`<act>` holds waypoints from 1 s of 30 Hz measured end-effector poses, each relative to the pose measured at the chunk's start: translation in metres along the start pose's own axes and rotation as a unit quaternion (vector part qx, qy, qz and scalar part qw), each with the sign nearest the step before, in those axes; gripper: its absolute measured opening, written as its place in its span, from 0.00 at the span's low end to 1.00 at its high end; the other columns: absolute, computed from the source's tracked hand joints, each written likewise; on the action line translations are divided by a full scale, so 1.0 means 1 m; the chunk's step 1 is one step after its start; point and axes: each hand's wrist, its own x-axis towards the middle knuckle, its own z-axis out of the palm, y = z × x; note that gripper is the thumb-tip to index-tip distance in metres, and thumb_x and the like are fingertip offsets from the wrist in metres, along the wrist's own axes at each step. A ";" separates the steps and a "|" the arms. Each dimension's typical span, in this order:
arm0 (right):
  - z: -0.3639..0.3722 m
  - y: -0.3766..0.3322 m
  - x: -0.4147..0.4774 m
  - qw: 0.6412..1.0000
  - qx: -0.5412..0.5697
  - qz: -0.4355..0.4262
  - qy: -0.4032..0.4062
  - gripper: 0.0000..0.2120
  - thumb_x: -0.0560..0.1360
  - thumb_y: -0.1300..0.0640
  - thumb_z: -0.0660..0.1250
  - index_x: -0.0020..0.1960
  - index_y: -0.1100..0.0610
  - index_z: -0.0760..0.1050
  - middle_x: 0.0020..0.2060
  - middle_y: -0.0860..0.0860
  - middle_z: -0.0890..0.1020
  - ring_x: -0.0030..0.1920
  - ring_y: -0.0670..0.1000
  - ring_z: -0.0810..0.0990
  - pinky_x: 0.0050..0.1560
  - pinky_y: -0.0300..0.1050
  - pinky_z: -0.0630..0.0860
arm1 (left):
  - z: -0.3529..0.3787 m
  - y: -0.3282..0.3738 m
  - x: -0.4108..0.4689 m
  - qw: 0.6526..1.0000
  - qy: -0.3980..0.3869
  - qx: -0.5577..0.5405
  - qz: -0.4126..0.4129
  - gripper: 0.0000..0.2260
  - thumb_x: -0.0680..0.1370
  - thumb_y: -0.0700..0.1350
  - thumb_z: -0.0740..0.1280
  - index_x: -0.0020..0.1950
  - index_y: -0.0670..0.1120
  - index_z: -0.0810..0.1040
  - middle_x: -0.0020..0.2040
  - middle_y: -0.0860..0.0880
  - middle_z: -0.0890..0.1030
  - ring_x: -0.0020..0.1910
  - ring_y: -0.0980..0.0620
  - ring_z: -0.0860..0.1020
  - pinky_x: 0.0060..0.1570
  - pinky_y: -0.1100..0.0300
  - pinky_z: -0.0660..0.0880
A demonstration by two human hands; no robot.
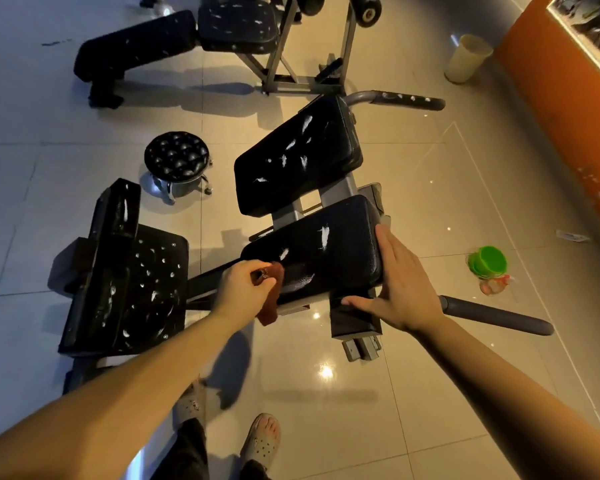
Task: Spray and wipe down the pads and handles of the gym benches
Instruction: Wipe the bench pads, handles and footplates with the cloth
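At the bottom of the frame stand two feet in perforated clogs (262, 441) on glossy pale floor tiles (343, 393) that mirror the lamps. Just above, the left hand (246, 285) pinches a crumpled rust-brown cloth (271, 299) against the lower left edge of the near pad (326, 258), a black, rounded, pebbled vinyl slab streaked with white foam. The right hand (400, 282) lies spread flat, fingers straight along the pad's right edge, thumb on a small black block (355, 320) below it. A grey foam-sleeved handle (496, 315) juts right. At left sits a flat seat pad (142, 282) beaded with droplets. A green-lidded tub (488, 263) lies on the floor at right. Further up come the second foamy pad (298, 157), a round tufted stool (176, 155), another handle (406, 98), then a long black bench (136, 46), a cream bin (466, 58) and an orange wall (551, 81).
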 end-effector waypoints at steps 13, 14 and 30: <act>-0.007 0.000 0.004 0.999 0.047 0.007 0.025 0.55 0.67 0.28 0.72 0.82 0.53 0.53 0.76 0.47 0.67 0.73 0.49 0.70 0.70 0.56 0.72 | 0.043 0.096 0.010 0.990 0.000 -0.075 0.123 0.16 0.78 0.47 0.73 0.66 0.51 0.81 0.59 0.52 0.82 0.58 0.54 0.78 0.55 0.62 0.76; -0.008 0.002 0.005 0.999 0.040 -0.003 0.017 0.56 0.67 0.29 0.73 0.83 0.53 0.51 0.77 0.48 0.66 0.73 0.50 0.69 0.70 0.57 0.71 | 0.043 0.091 0.004 0.989 -0.006 -0.047 0.137 0.16 0.79 0.48 0.72 0.66 0.52 0.81 0.60 0.52 0.80 0.60 0.53 0.76 0.58 0.59 0.76; -0.012 0.020 0.011 0.999 0.029 -0.012 -0.026 0.58 0.67 0.27 0.71 0.83 0.52 0.47 0.77 0.48 0.65 0.72 0.51 0.71 0.71 0.57 0.69 | 0.037 0.124 0.054 0.988 0.024 0.001 0.152 0.14 0.77 0.49 0.73 0.62 0.53 0.83 0.58 0.51 0.82 0.57 0.52 0.79 0.59 0.54 0.79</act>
